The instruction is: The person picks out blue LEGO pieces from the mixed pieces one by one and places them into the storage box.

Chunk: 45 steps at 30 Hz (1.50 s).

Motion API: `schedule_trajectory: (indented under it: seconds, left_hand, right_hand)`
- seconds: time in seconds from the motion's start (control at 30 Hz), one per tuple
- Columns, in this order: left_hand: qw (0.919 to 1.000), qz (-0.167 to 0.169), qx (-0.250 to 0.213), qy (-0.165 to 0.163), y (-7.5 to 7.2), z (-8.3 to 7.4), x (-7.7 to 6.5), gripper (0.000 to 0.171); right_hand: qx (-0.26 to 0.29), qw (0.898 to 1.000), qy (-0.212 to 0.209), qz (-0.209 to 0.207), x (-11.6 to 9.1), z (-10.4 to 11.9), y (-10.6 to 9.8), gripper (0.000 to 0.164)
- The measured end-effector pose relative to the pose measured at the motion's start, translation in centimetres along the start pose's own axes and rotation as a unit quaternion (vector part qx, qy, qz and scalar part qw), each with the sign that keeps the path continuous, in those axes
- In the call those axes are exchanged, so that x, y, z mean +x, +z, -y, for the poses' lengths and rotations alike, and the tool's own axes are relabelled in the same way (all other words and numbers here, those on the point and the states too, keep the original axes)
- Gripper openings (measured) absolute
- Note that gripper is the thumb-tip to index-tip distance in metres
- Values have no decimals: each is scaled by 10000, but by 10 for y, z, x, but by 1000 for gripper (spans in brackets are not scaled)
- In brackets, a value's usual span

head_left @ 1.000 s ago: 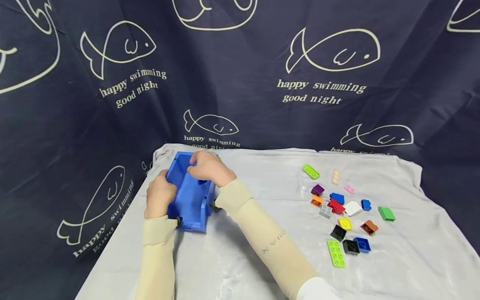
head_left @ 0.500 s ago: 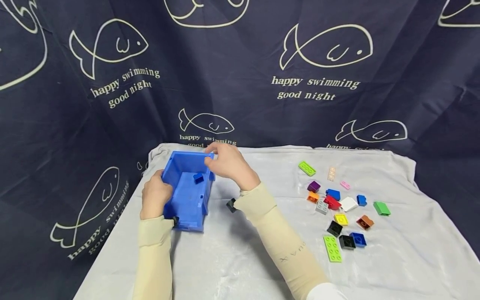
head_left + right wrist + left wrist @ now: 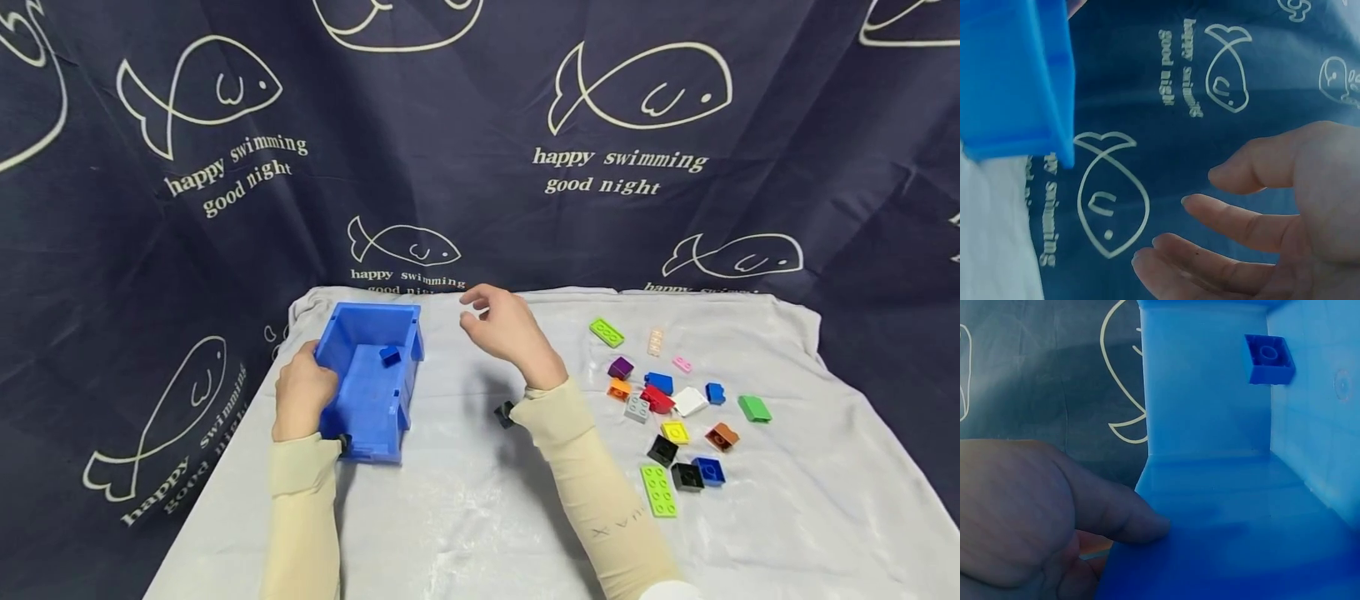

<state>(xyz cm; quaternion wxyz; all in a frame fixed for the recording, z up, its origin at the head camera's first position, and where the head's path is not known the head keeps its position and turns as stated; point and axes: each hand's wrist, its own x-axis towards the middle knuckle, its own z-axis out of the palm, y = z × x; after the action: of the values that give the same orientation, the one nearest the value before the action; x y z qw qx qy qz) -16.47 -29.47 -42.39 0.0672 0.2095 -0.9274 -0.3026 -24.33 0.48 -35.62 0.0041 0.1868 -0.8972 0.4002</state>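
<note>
A blue plastic bin [image 3: 367, 417] stands at the left of the table. My left hand [image 3: 306, 387] grips its left wall, the thumb lying over the inner side in the left wrist view. Inside, toward the far end, lies one dark blue toy brick [image 3: 390, 356]; its hollow underside shows in the left wrist view [image 3: 1269, 359]. My right hand [image 3: 506, 329] is in the air right of the bin, holding nothing. Its fingers are loosely bent and spread apart in the right wrist view.
Several loose toy bricks lie on the right half of the table, among them a lime green brick [image 3: 658, 492], a red brick [image 3: 657, 398], a yellow brick [image 3: 675, 432] and a green brick [image 3: 754, 408]. A dark fish-print curtain [image 3: 480, 167] hangs behind the white cloth [image 3: 465, 517].
My right hand has come out from over the bin and moved right, away from it. The blue brick now shows lying in the bin. My left hand keeps its grip on the wall.
</note>
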Motion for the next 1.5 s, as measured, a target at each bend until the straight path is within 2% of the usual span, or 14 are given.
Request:
schedule_trajectory:
  seconds: [0.3,0.47,0.6,0.8,0.9,1.07,1.2,1.33,1.5]
  left_hand:
    - [9999,97,-12,81,5,-1,-1,63]
    - [9999,38,44,135,6,-1,1,64]
    - [9999,121,26,88,5,-2,1,65]
    - [9999,101,22,115,3,-2,3,66]
    - [9999,146,42,70,3,-1,4,66]
    - [9996,255,57,-83,2,-1,4,67]
    - [9996,229,53,-122,1,0,1,67]
    - [9999,114,46,-62,0,2,0,66]
    - [9999,92,70,24,0,2,3,67]
  right_hand:
    - [-140,9981,541,-257,-15,-59,-18,35]
    - [-181,9957,838,-359,-24,-88,-33,38]
    - [-317,9932,1062,-360,-35,-112,-46,40]
    - [-639,9868,1381,-561,-54,-145,-65,40]
    - [-711,9810,1693,-626,-60,-157,-77,42]
    - [-820,9703,2215,-521,-65,-174,-100,46]
    - [-926,9661,2375,-408,-69,-190,-116,48]
    - [-993,9620,2525,-316,-73,-205,-124,48]
    - [-1010,9497,2965,-60,-77,-214,-129,48]
